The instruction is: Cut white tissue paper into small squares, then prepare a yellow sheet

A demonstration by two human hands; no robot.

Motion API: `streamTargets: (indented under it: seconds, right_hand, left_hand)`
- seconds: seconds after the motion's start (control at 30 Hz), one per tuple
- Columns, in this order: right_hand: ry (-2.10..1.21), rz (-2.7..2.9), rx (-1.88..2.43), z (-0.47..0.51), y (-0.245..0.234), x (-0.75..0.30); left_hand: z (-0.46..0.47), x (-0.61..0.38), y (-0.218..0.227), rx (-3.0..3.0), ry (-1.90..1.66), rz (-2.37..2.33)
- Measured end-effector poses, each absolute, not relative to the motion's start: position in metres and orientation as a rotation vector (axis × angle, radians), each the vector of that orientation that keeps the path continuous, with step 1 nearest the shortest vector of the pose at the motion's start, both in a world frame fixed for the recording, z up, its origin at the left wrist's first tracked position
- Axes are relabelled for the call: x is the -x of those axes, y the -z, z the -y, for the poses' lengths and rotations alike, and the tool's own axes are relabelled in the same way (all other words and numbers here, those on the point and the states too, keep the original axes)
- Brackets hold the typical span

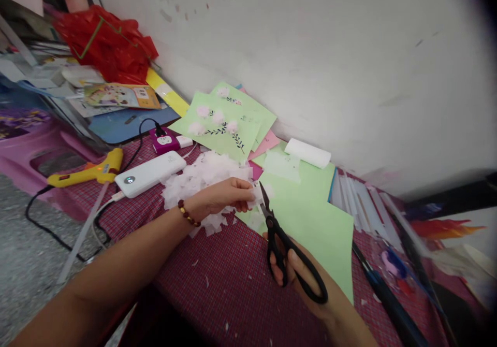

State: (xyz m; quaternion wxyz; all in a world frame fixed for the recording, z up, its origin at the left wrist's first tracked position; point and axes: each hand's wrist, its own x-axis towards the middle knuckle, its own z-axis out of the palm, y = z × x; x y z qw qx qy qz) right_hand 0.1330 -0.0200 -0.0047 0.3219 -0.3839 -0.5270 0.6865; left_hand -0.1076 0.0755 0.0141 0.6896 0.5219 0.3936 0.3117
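Note:
My left hand pinches a small piece of pale pink tissue paper between thumb and fingers. Black-handled scissors are in my right hand, with fingers through the handle loops. The blades are slightly apart and lie at the edge of the paper piece. Beneath and behind my left hand spreads a heap of cut tissue pieces. A sheet of light green paper lies under and beyond the scissors.
Green sheets with paper blossoms and dark branches lean at the wall. A white paper roll, a white power bank, a yellow glue gun and a purple socket adapter lie around. A dark long-handled tool rests at right.

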Motion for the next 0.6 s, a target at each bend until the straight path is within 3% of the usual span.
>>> streamTargets:
  seconds: [0.43,0.6]
  right_hand:
    - [-1.897,1.442,0.926,0.02,0.005,-0.141]
    - [-1.576,1.725,1.197,0.003,-0.011,-0.159]
  left_hand:
    - [-0.082,0.117,-0.011,-1.278,-0.729,-0.888]
    - [-0.086,0.124,-0.016,-1.337,-0.797,-1.07]
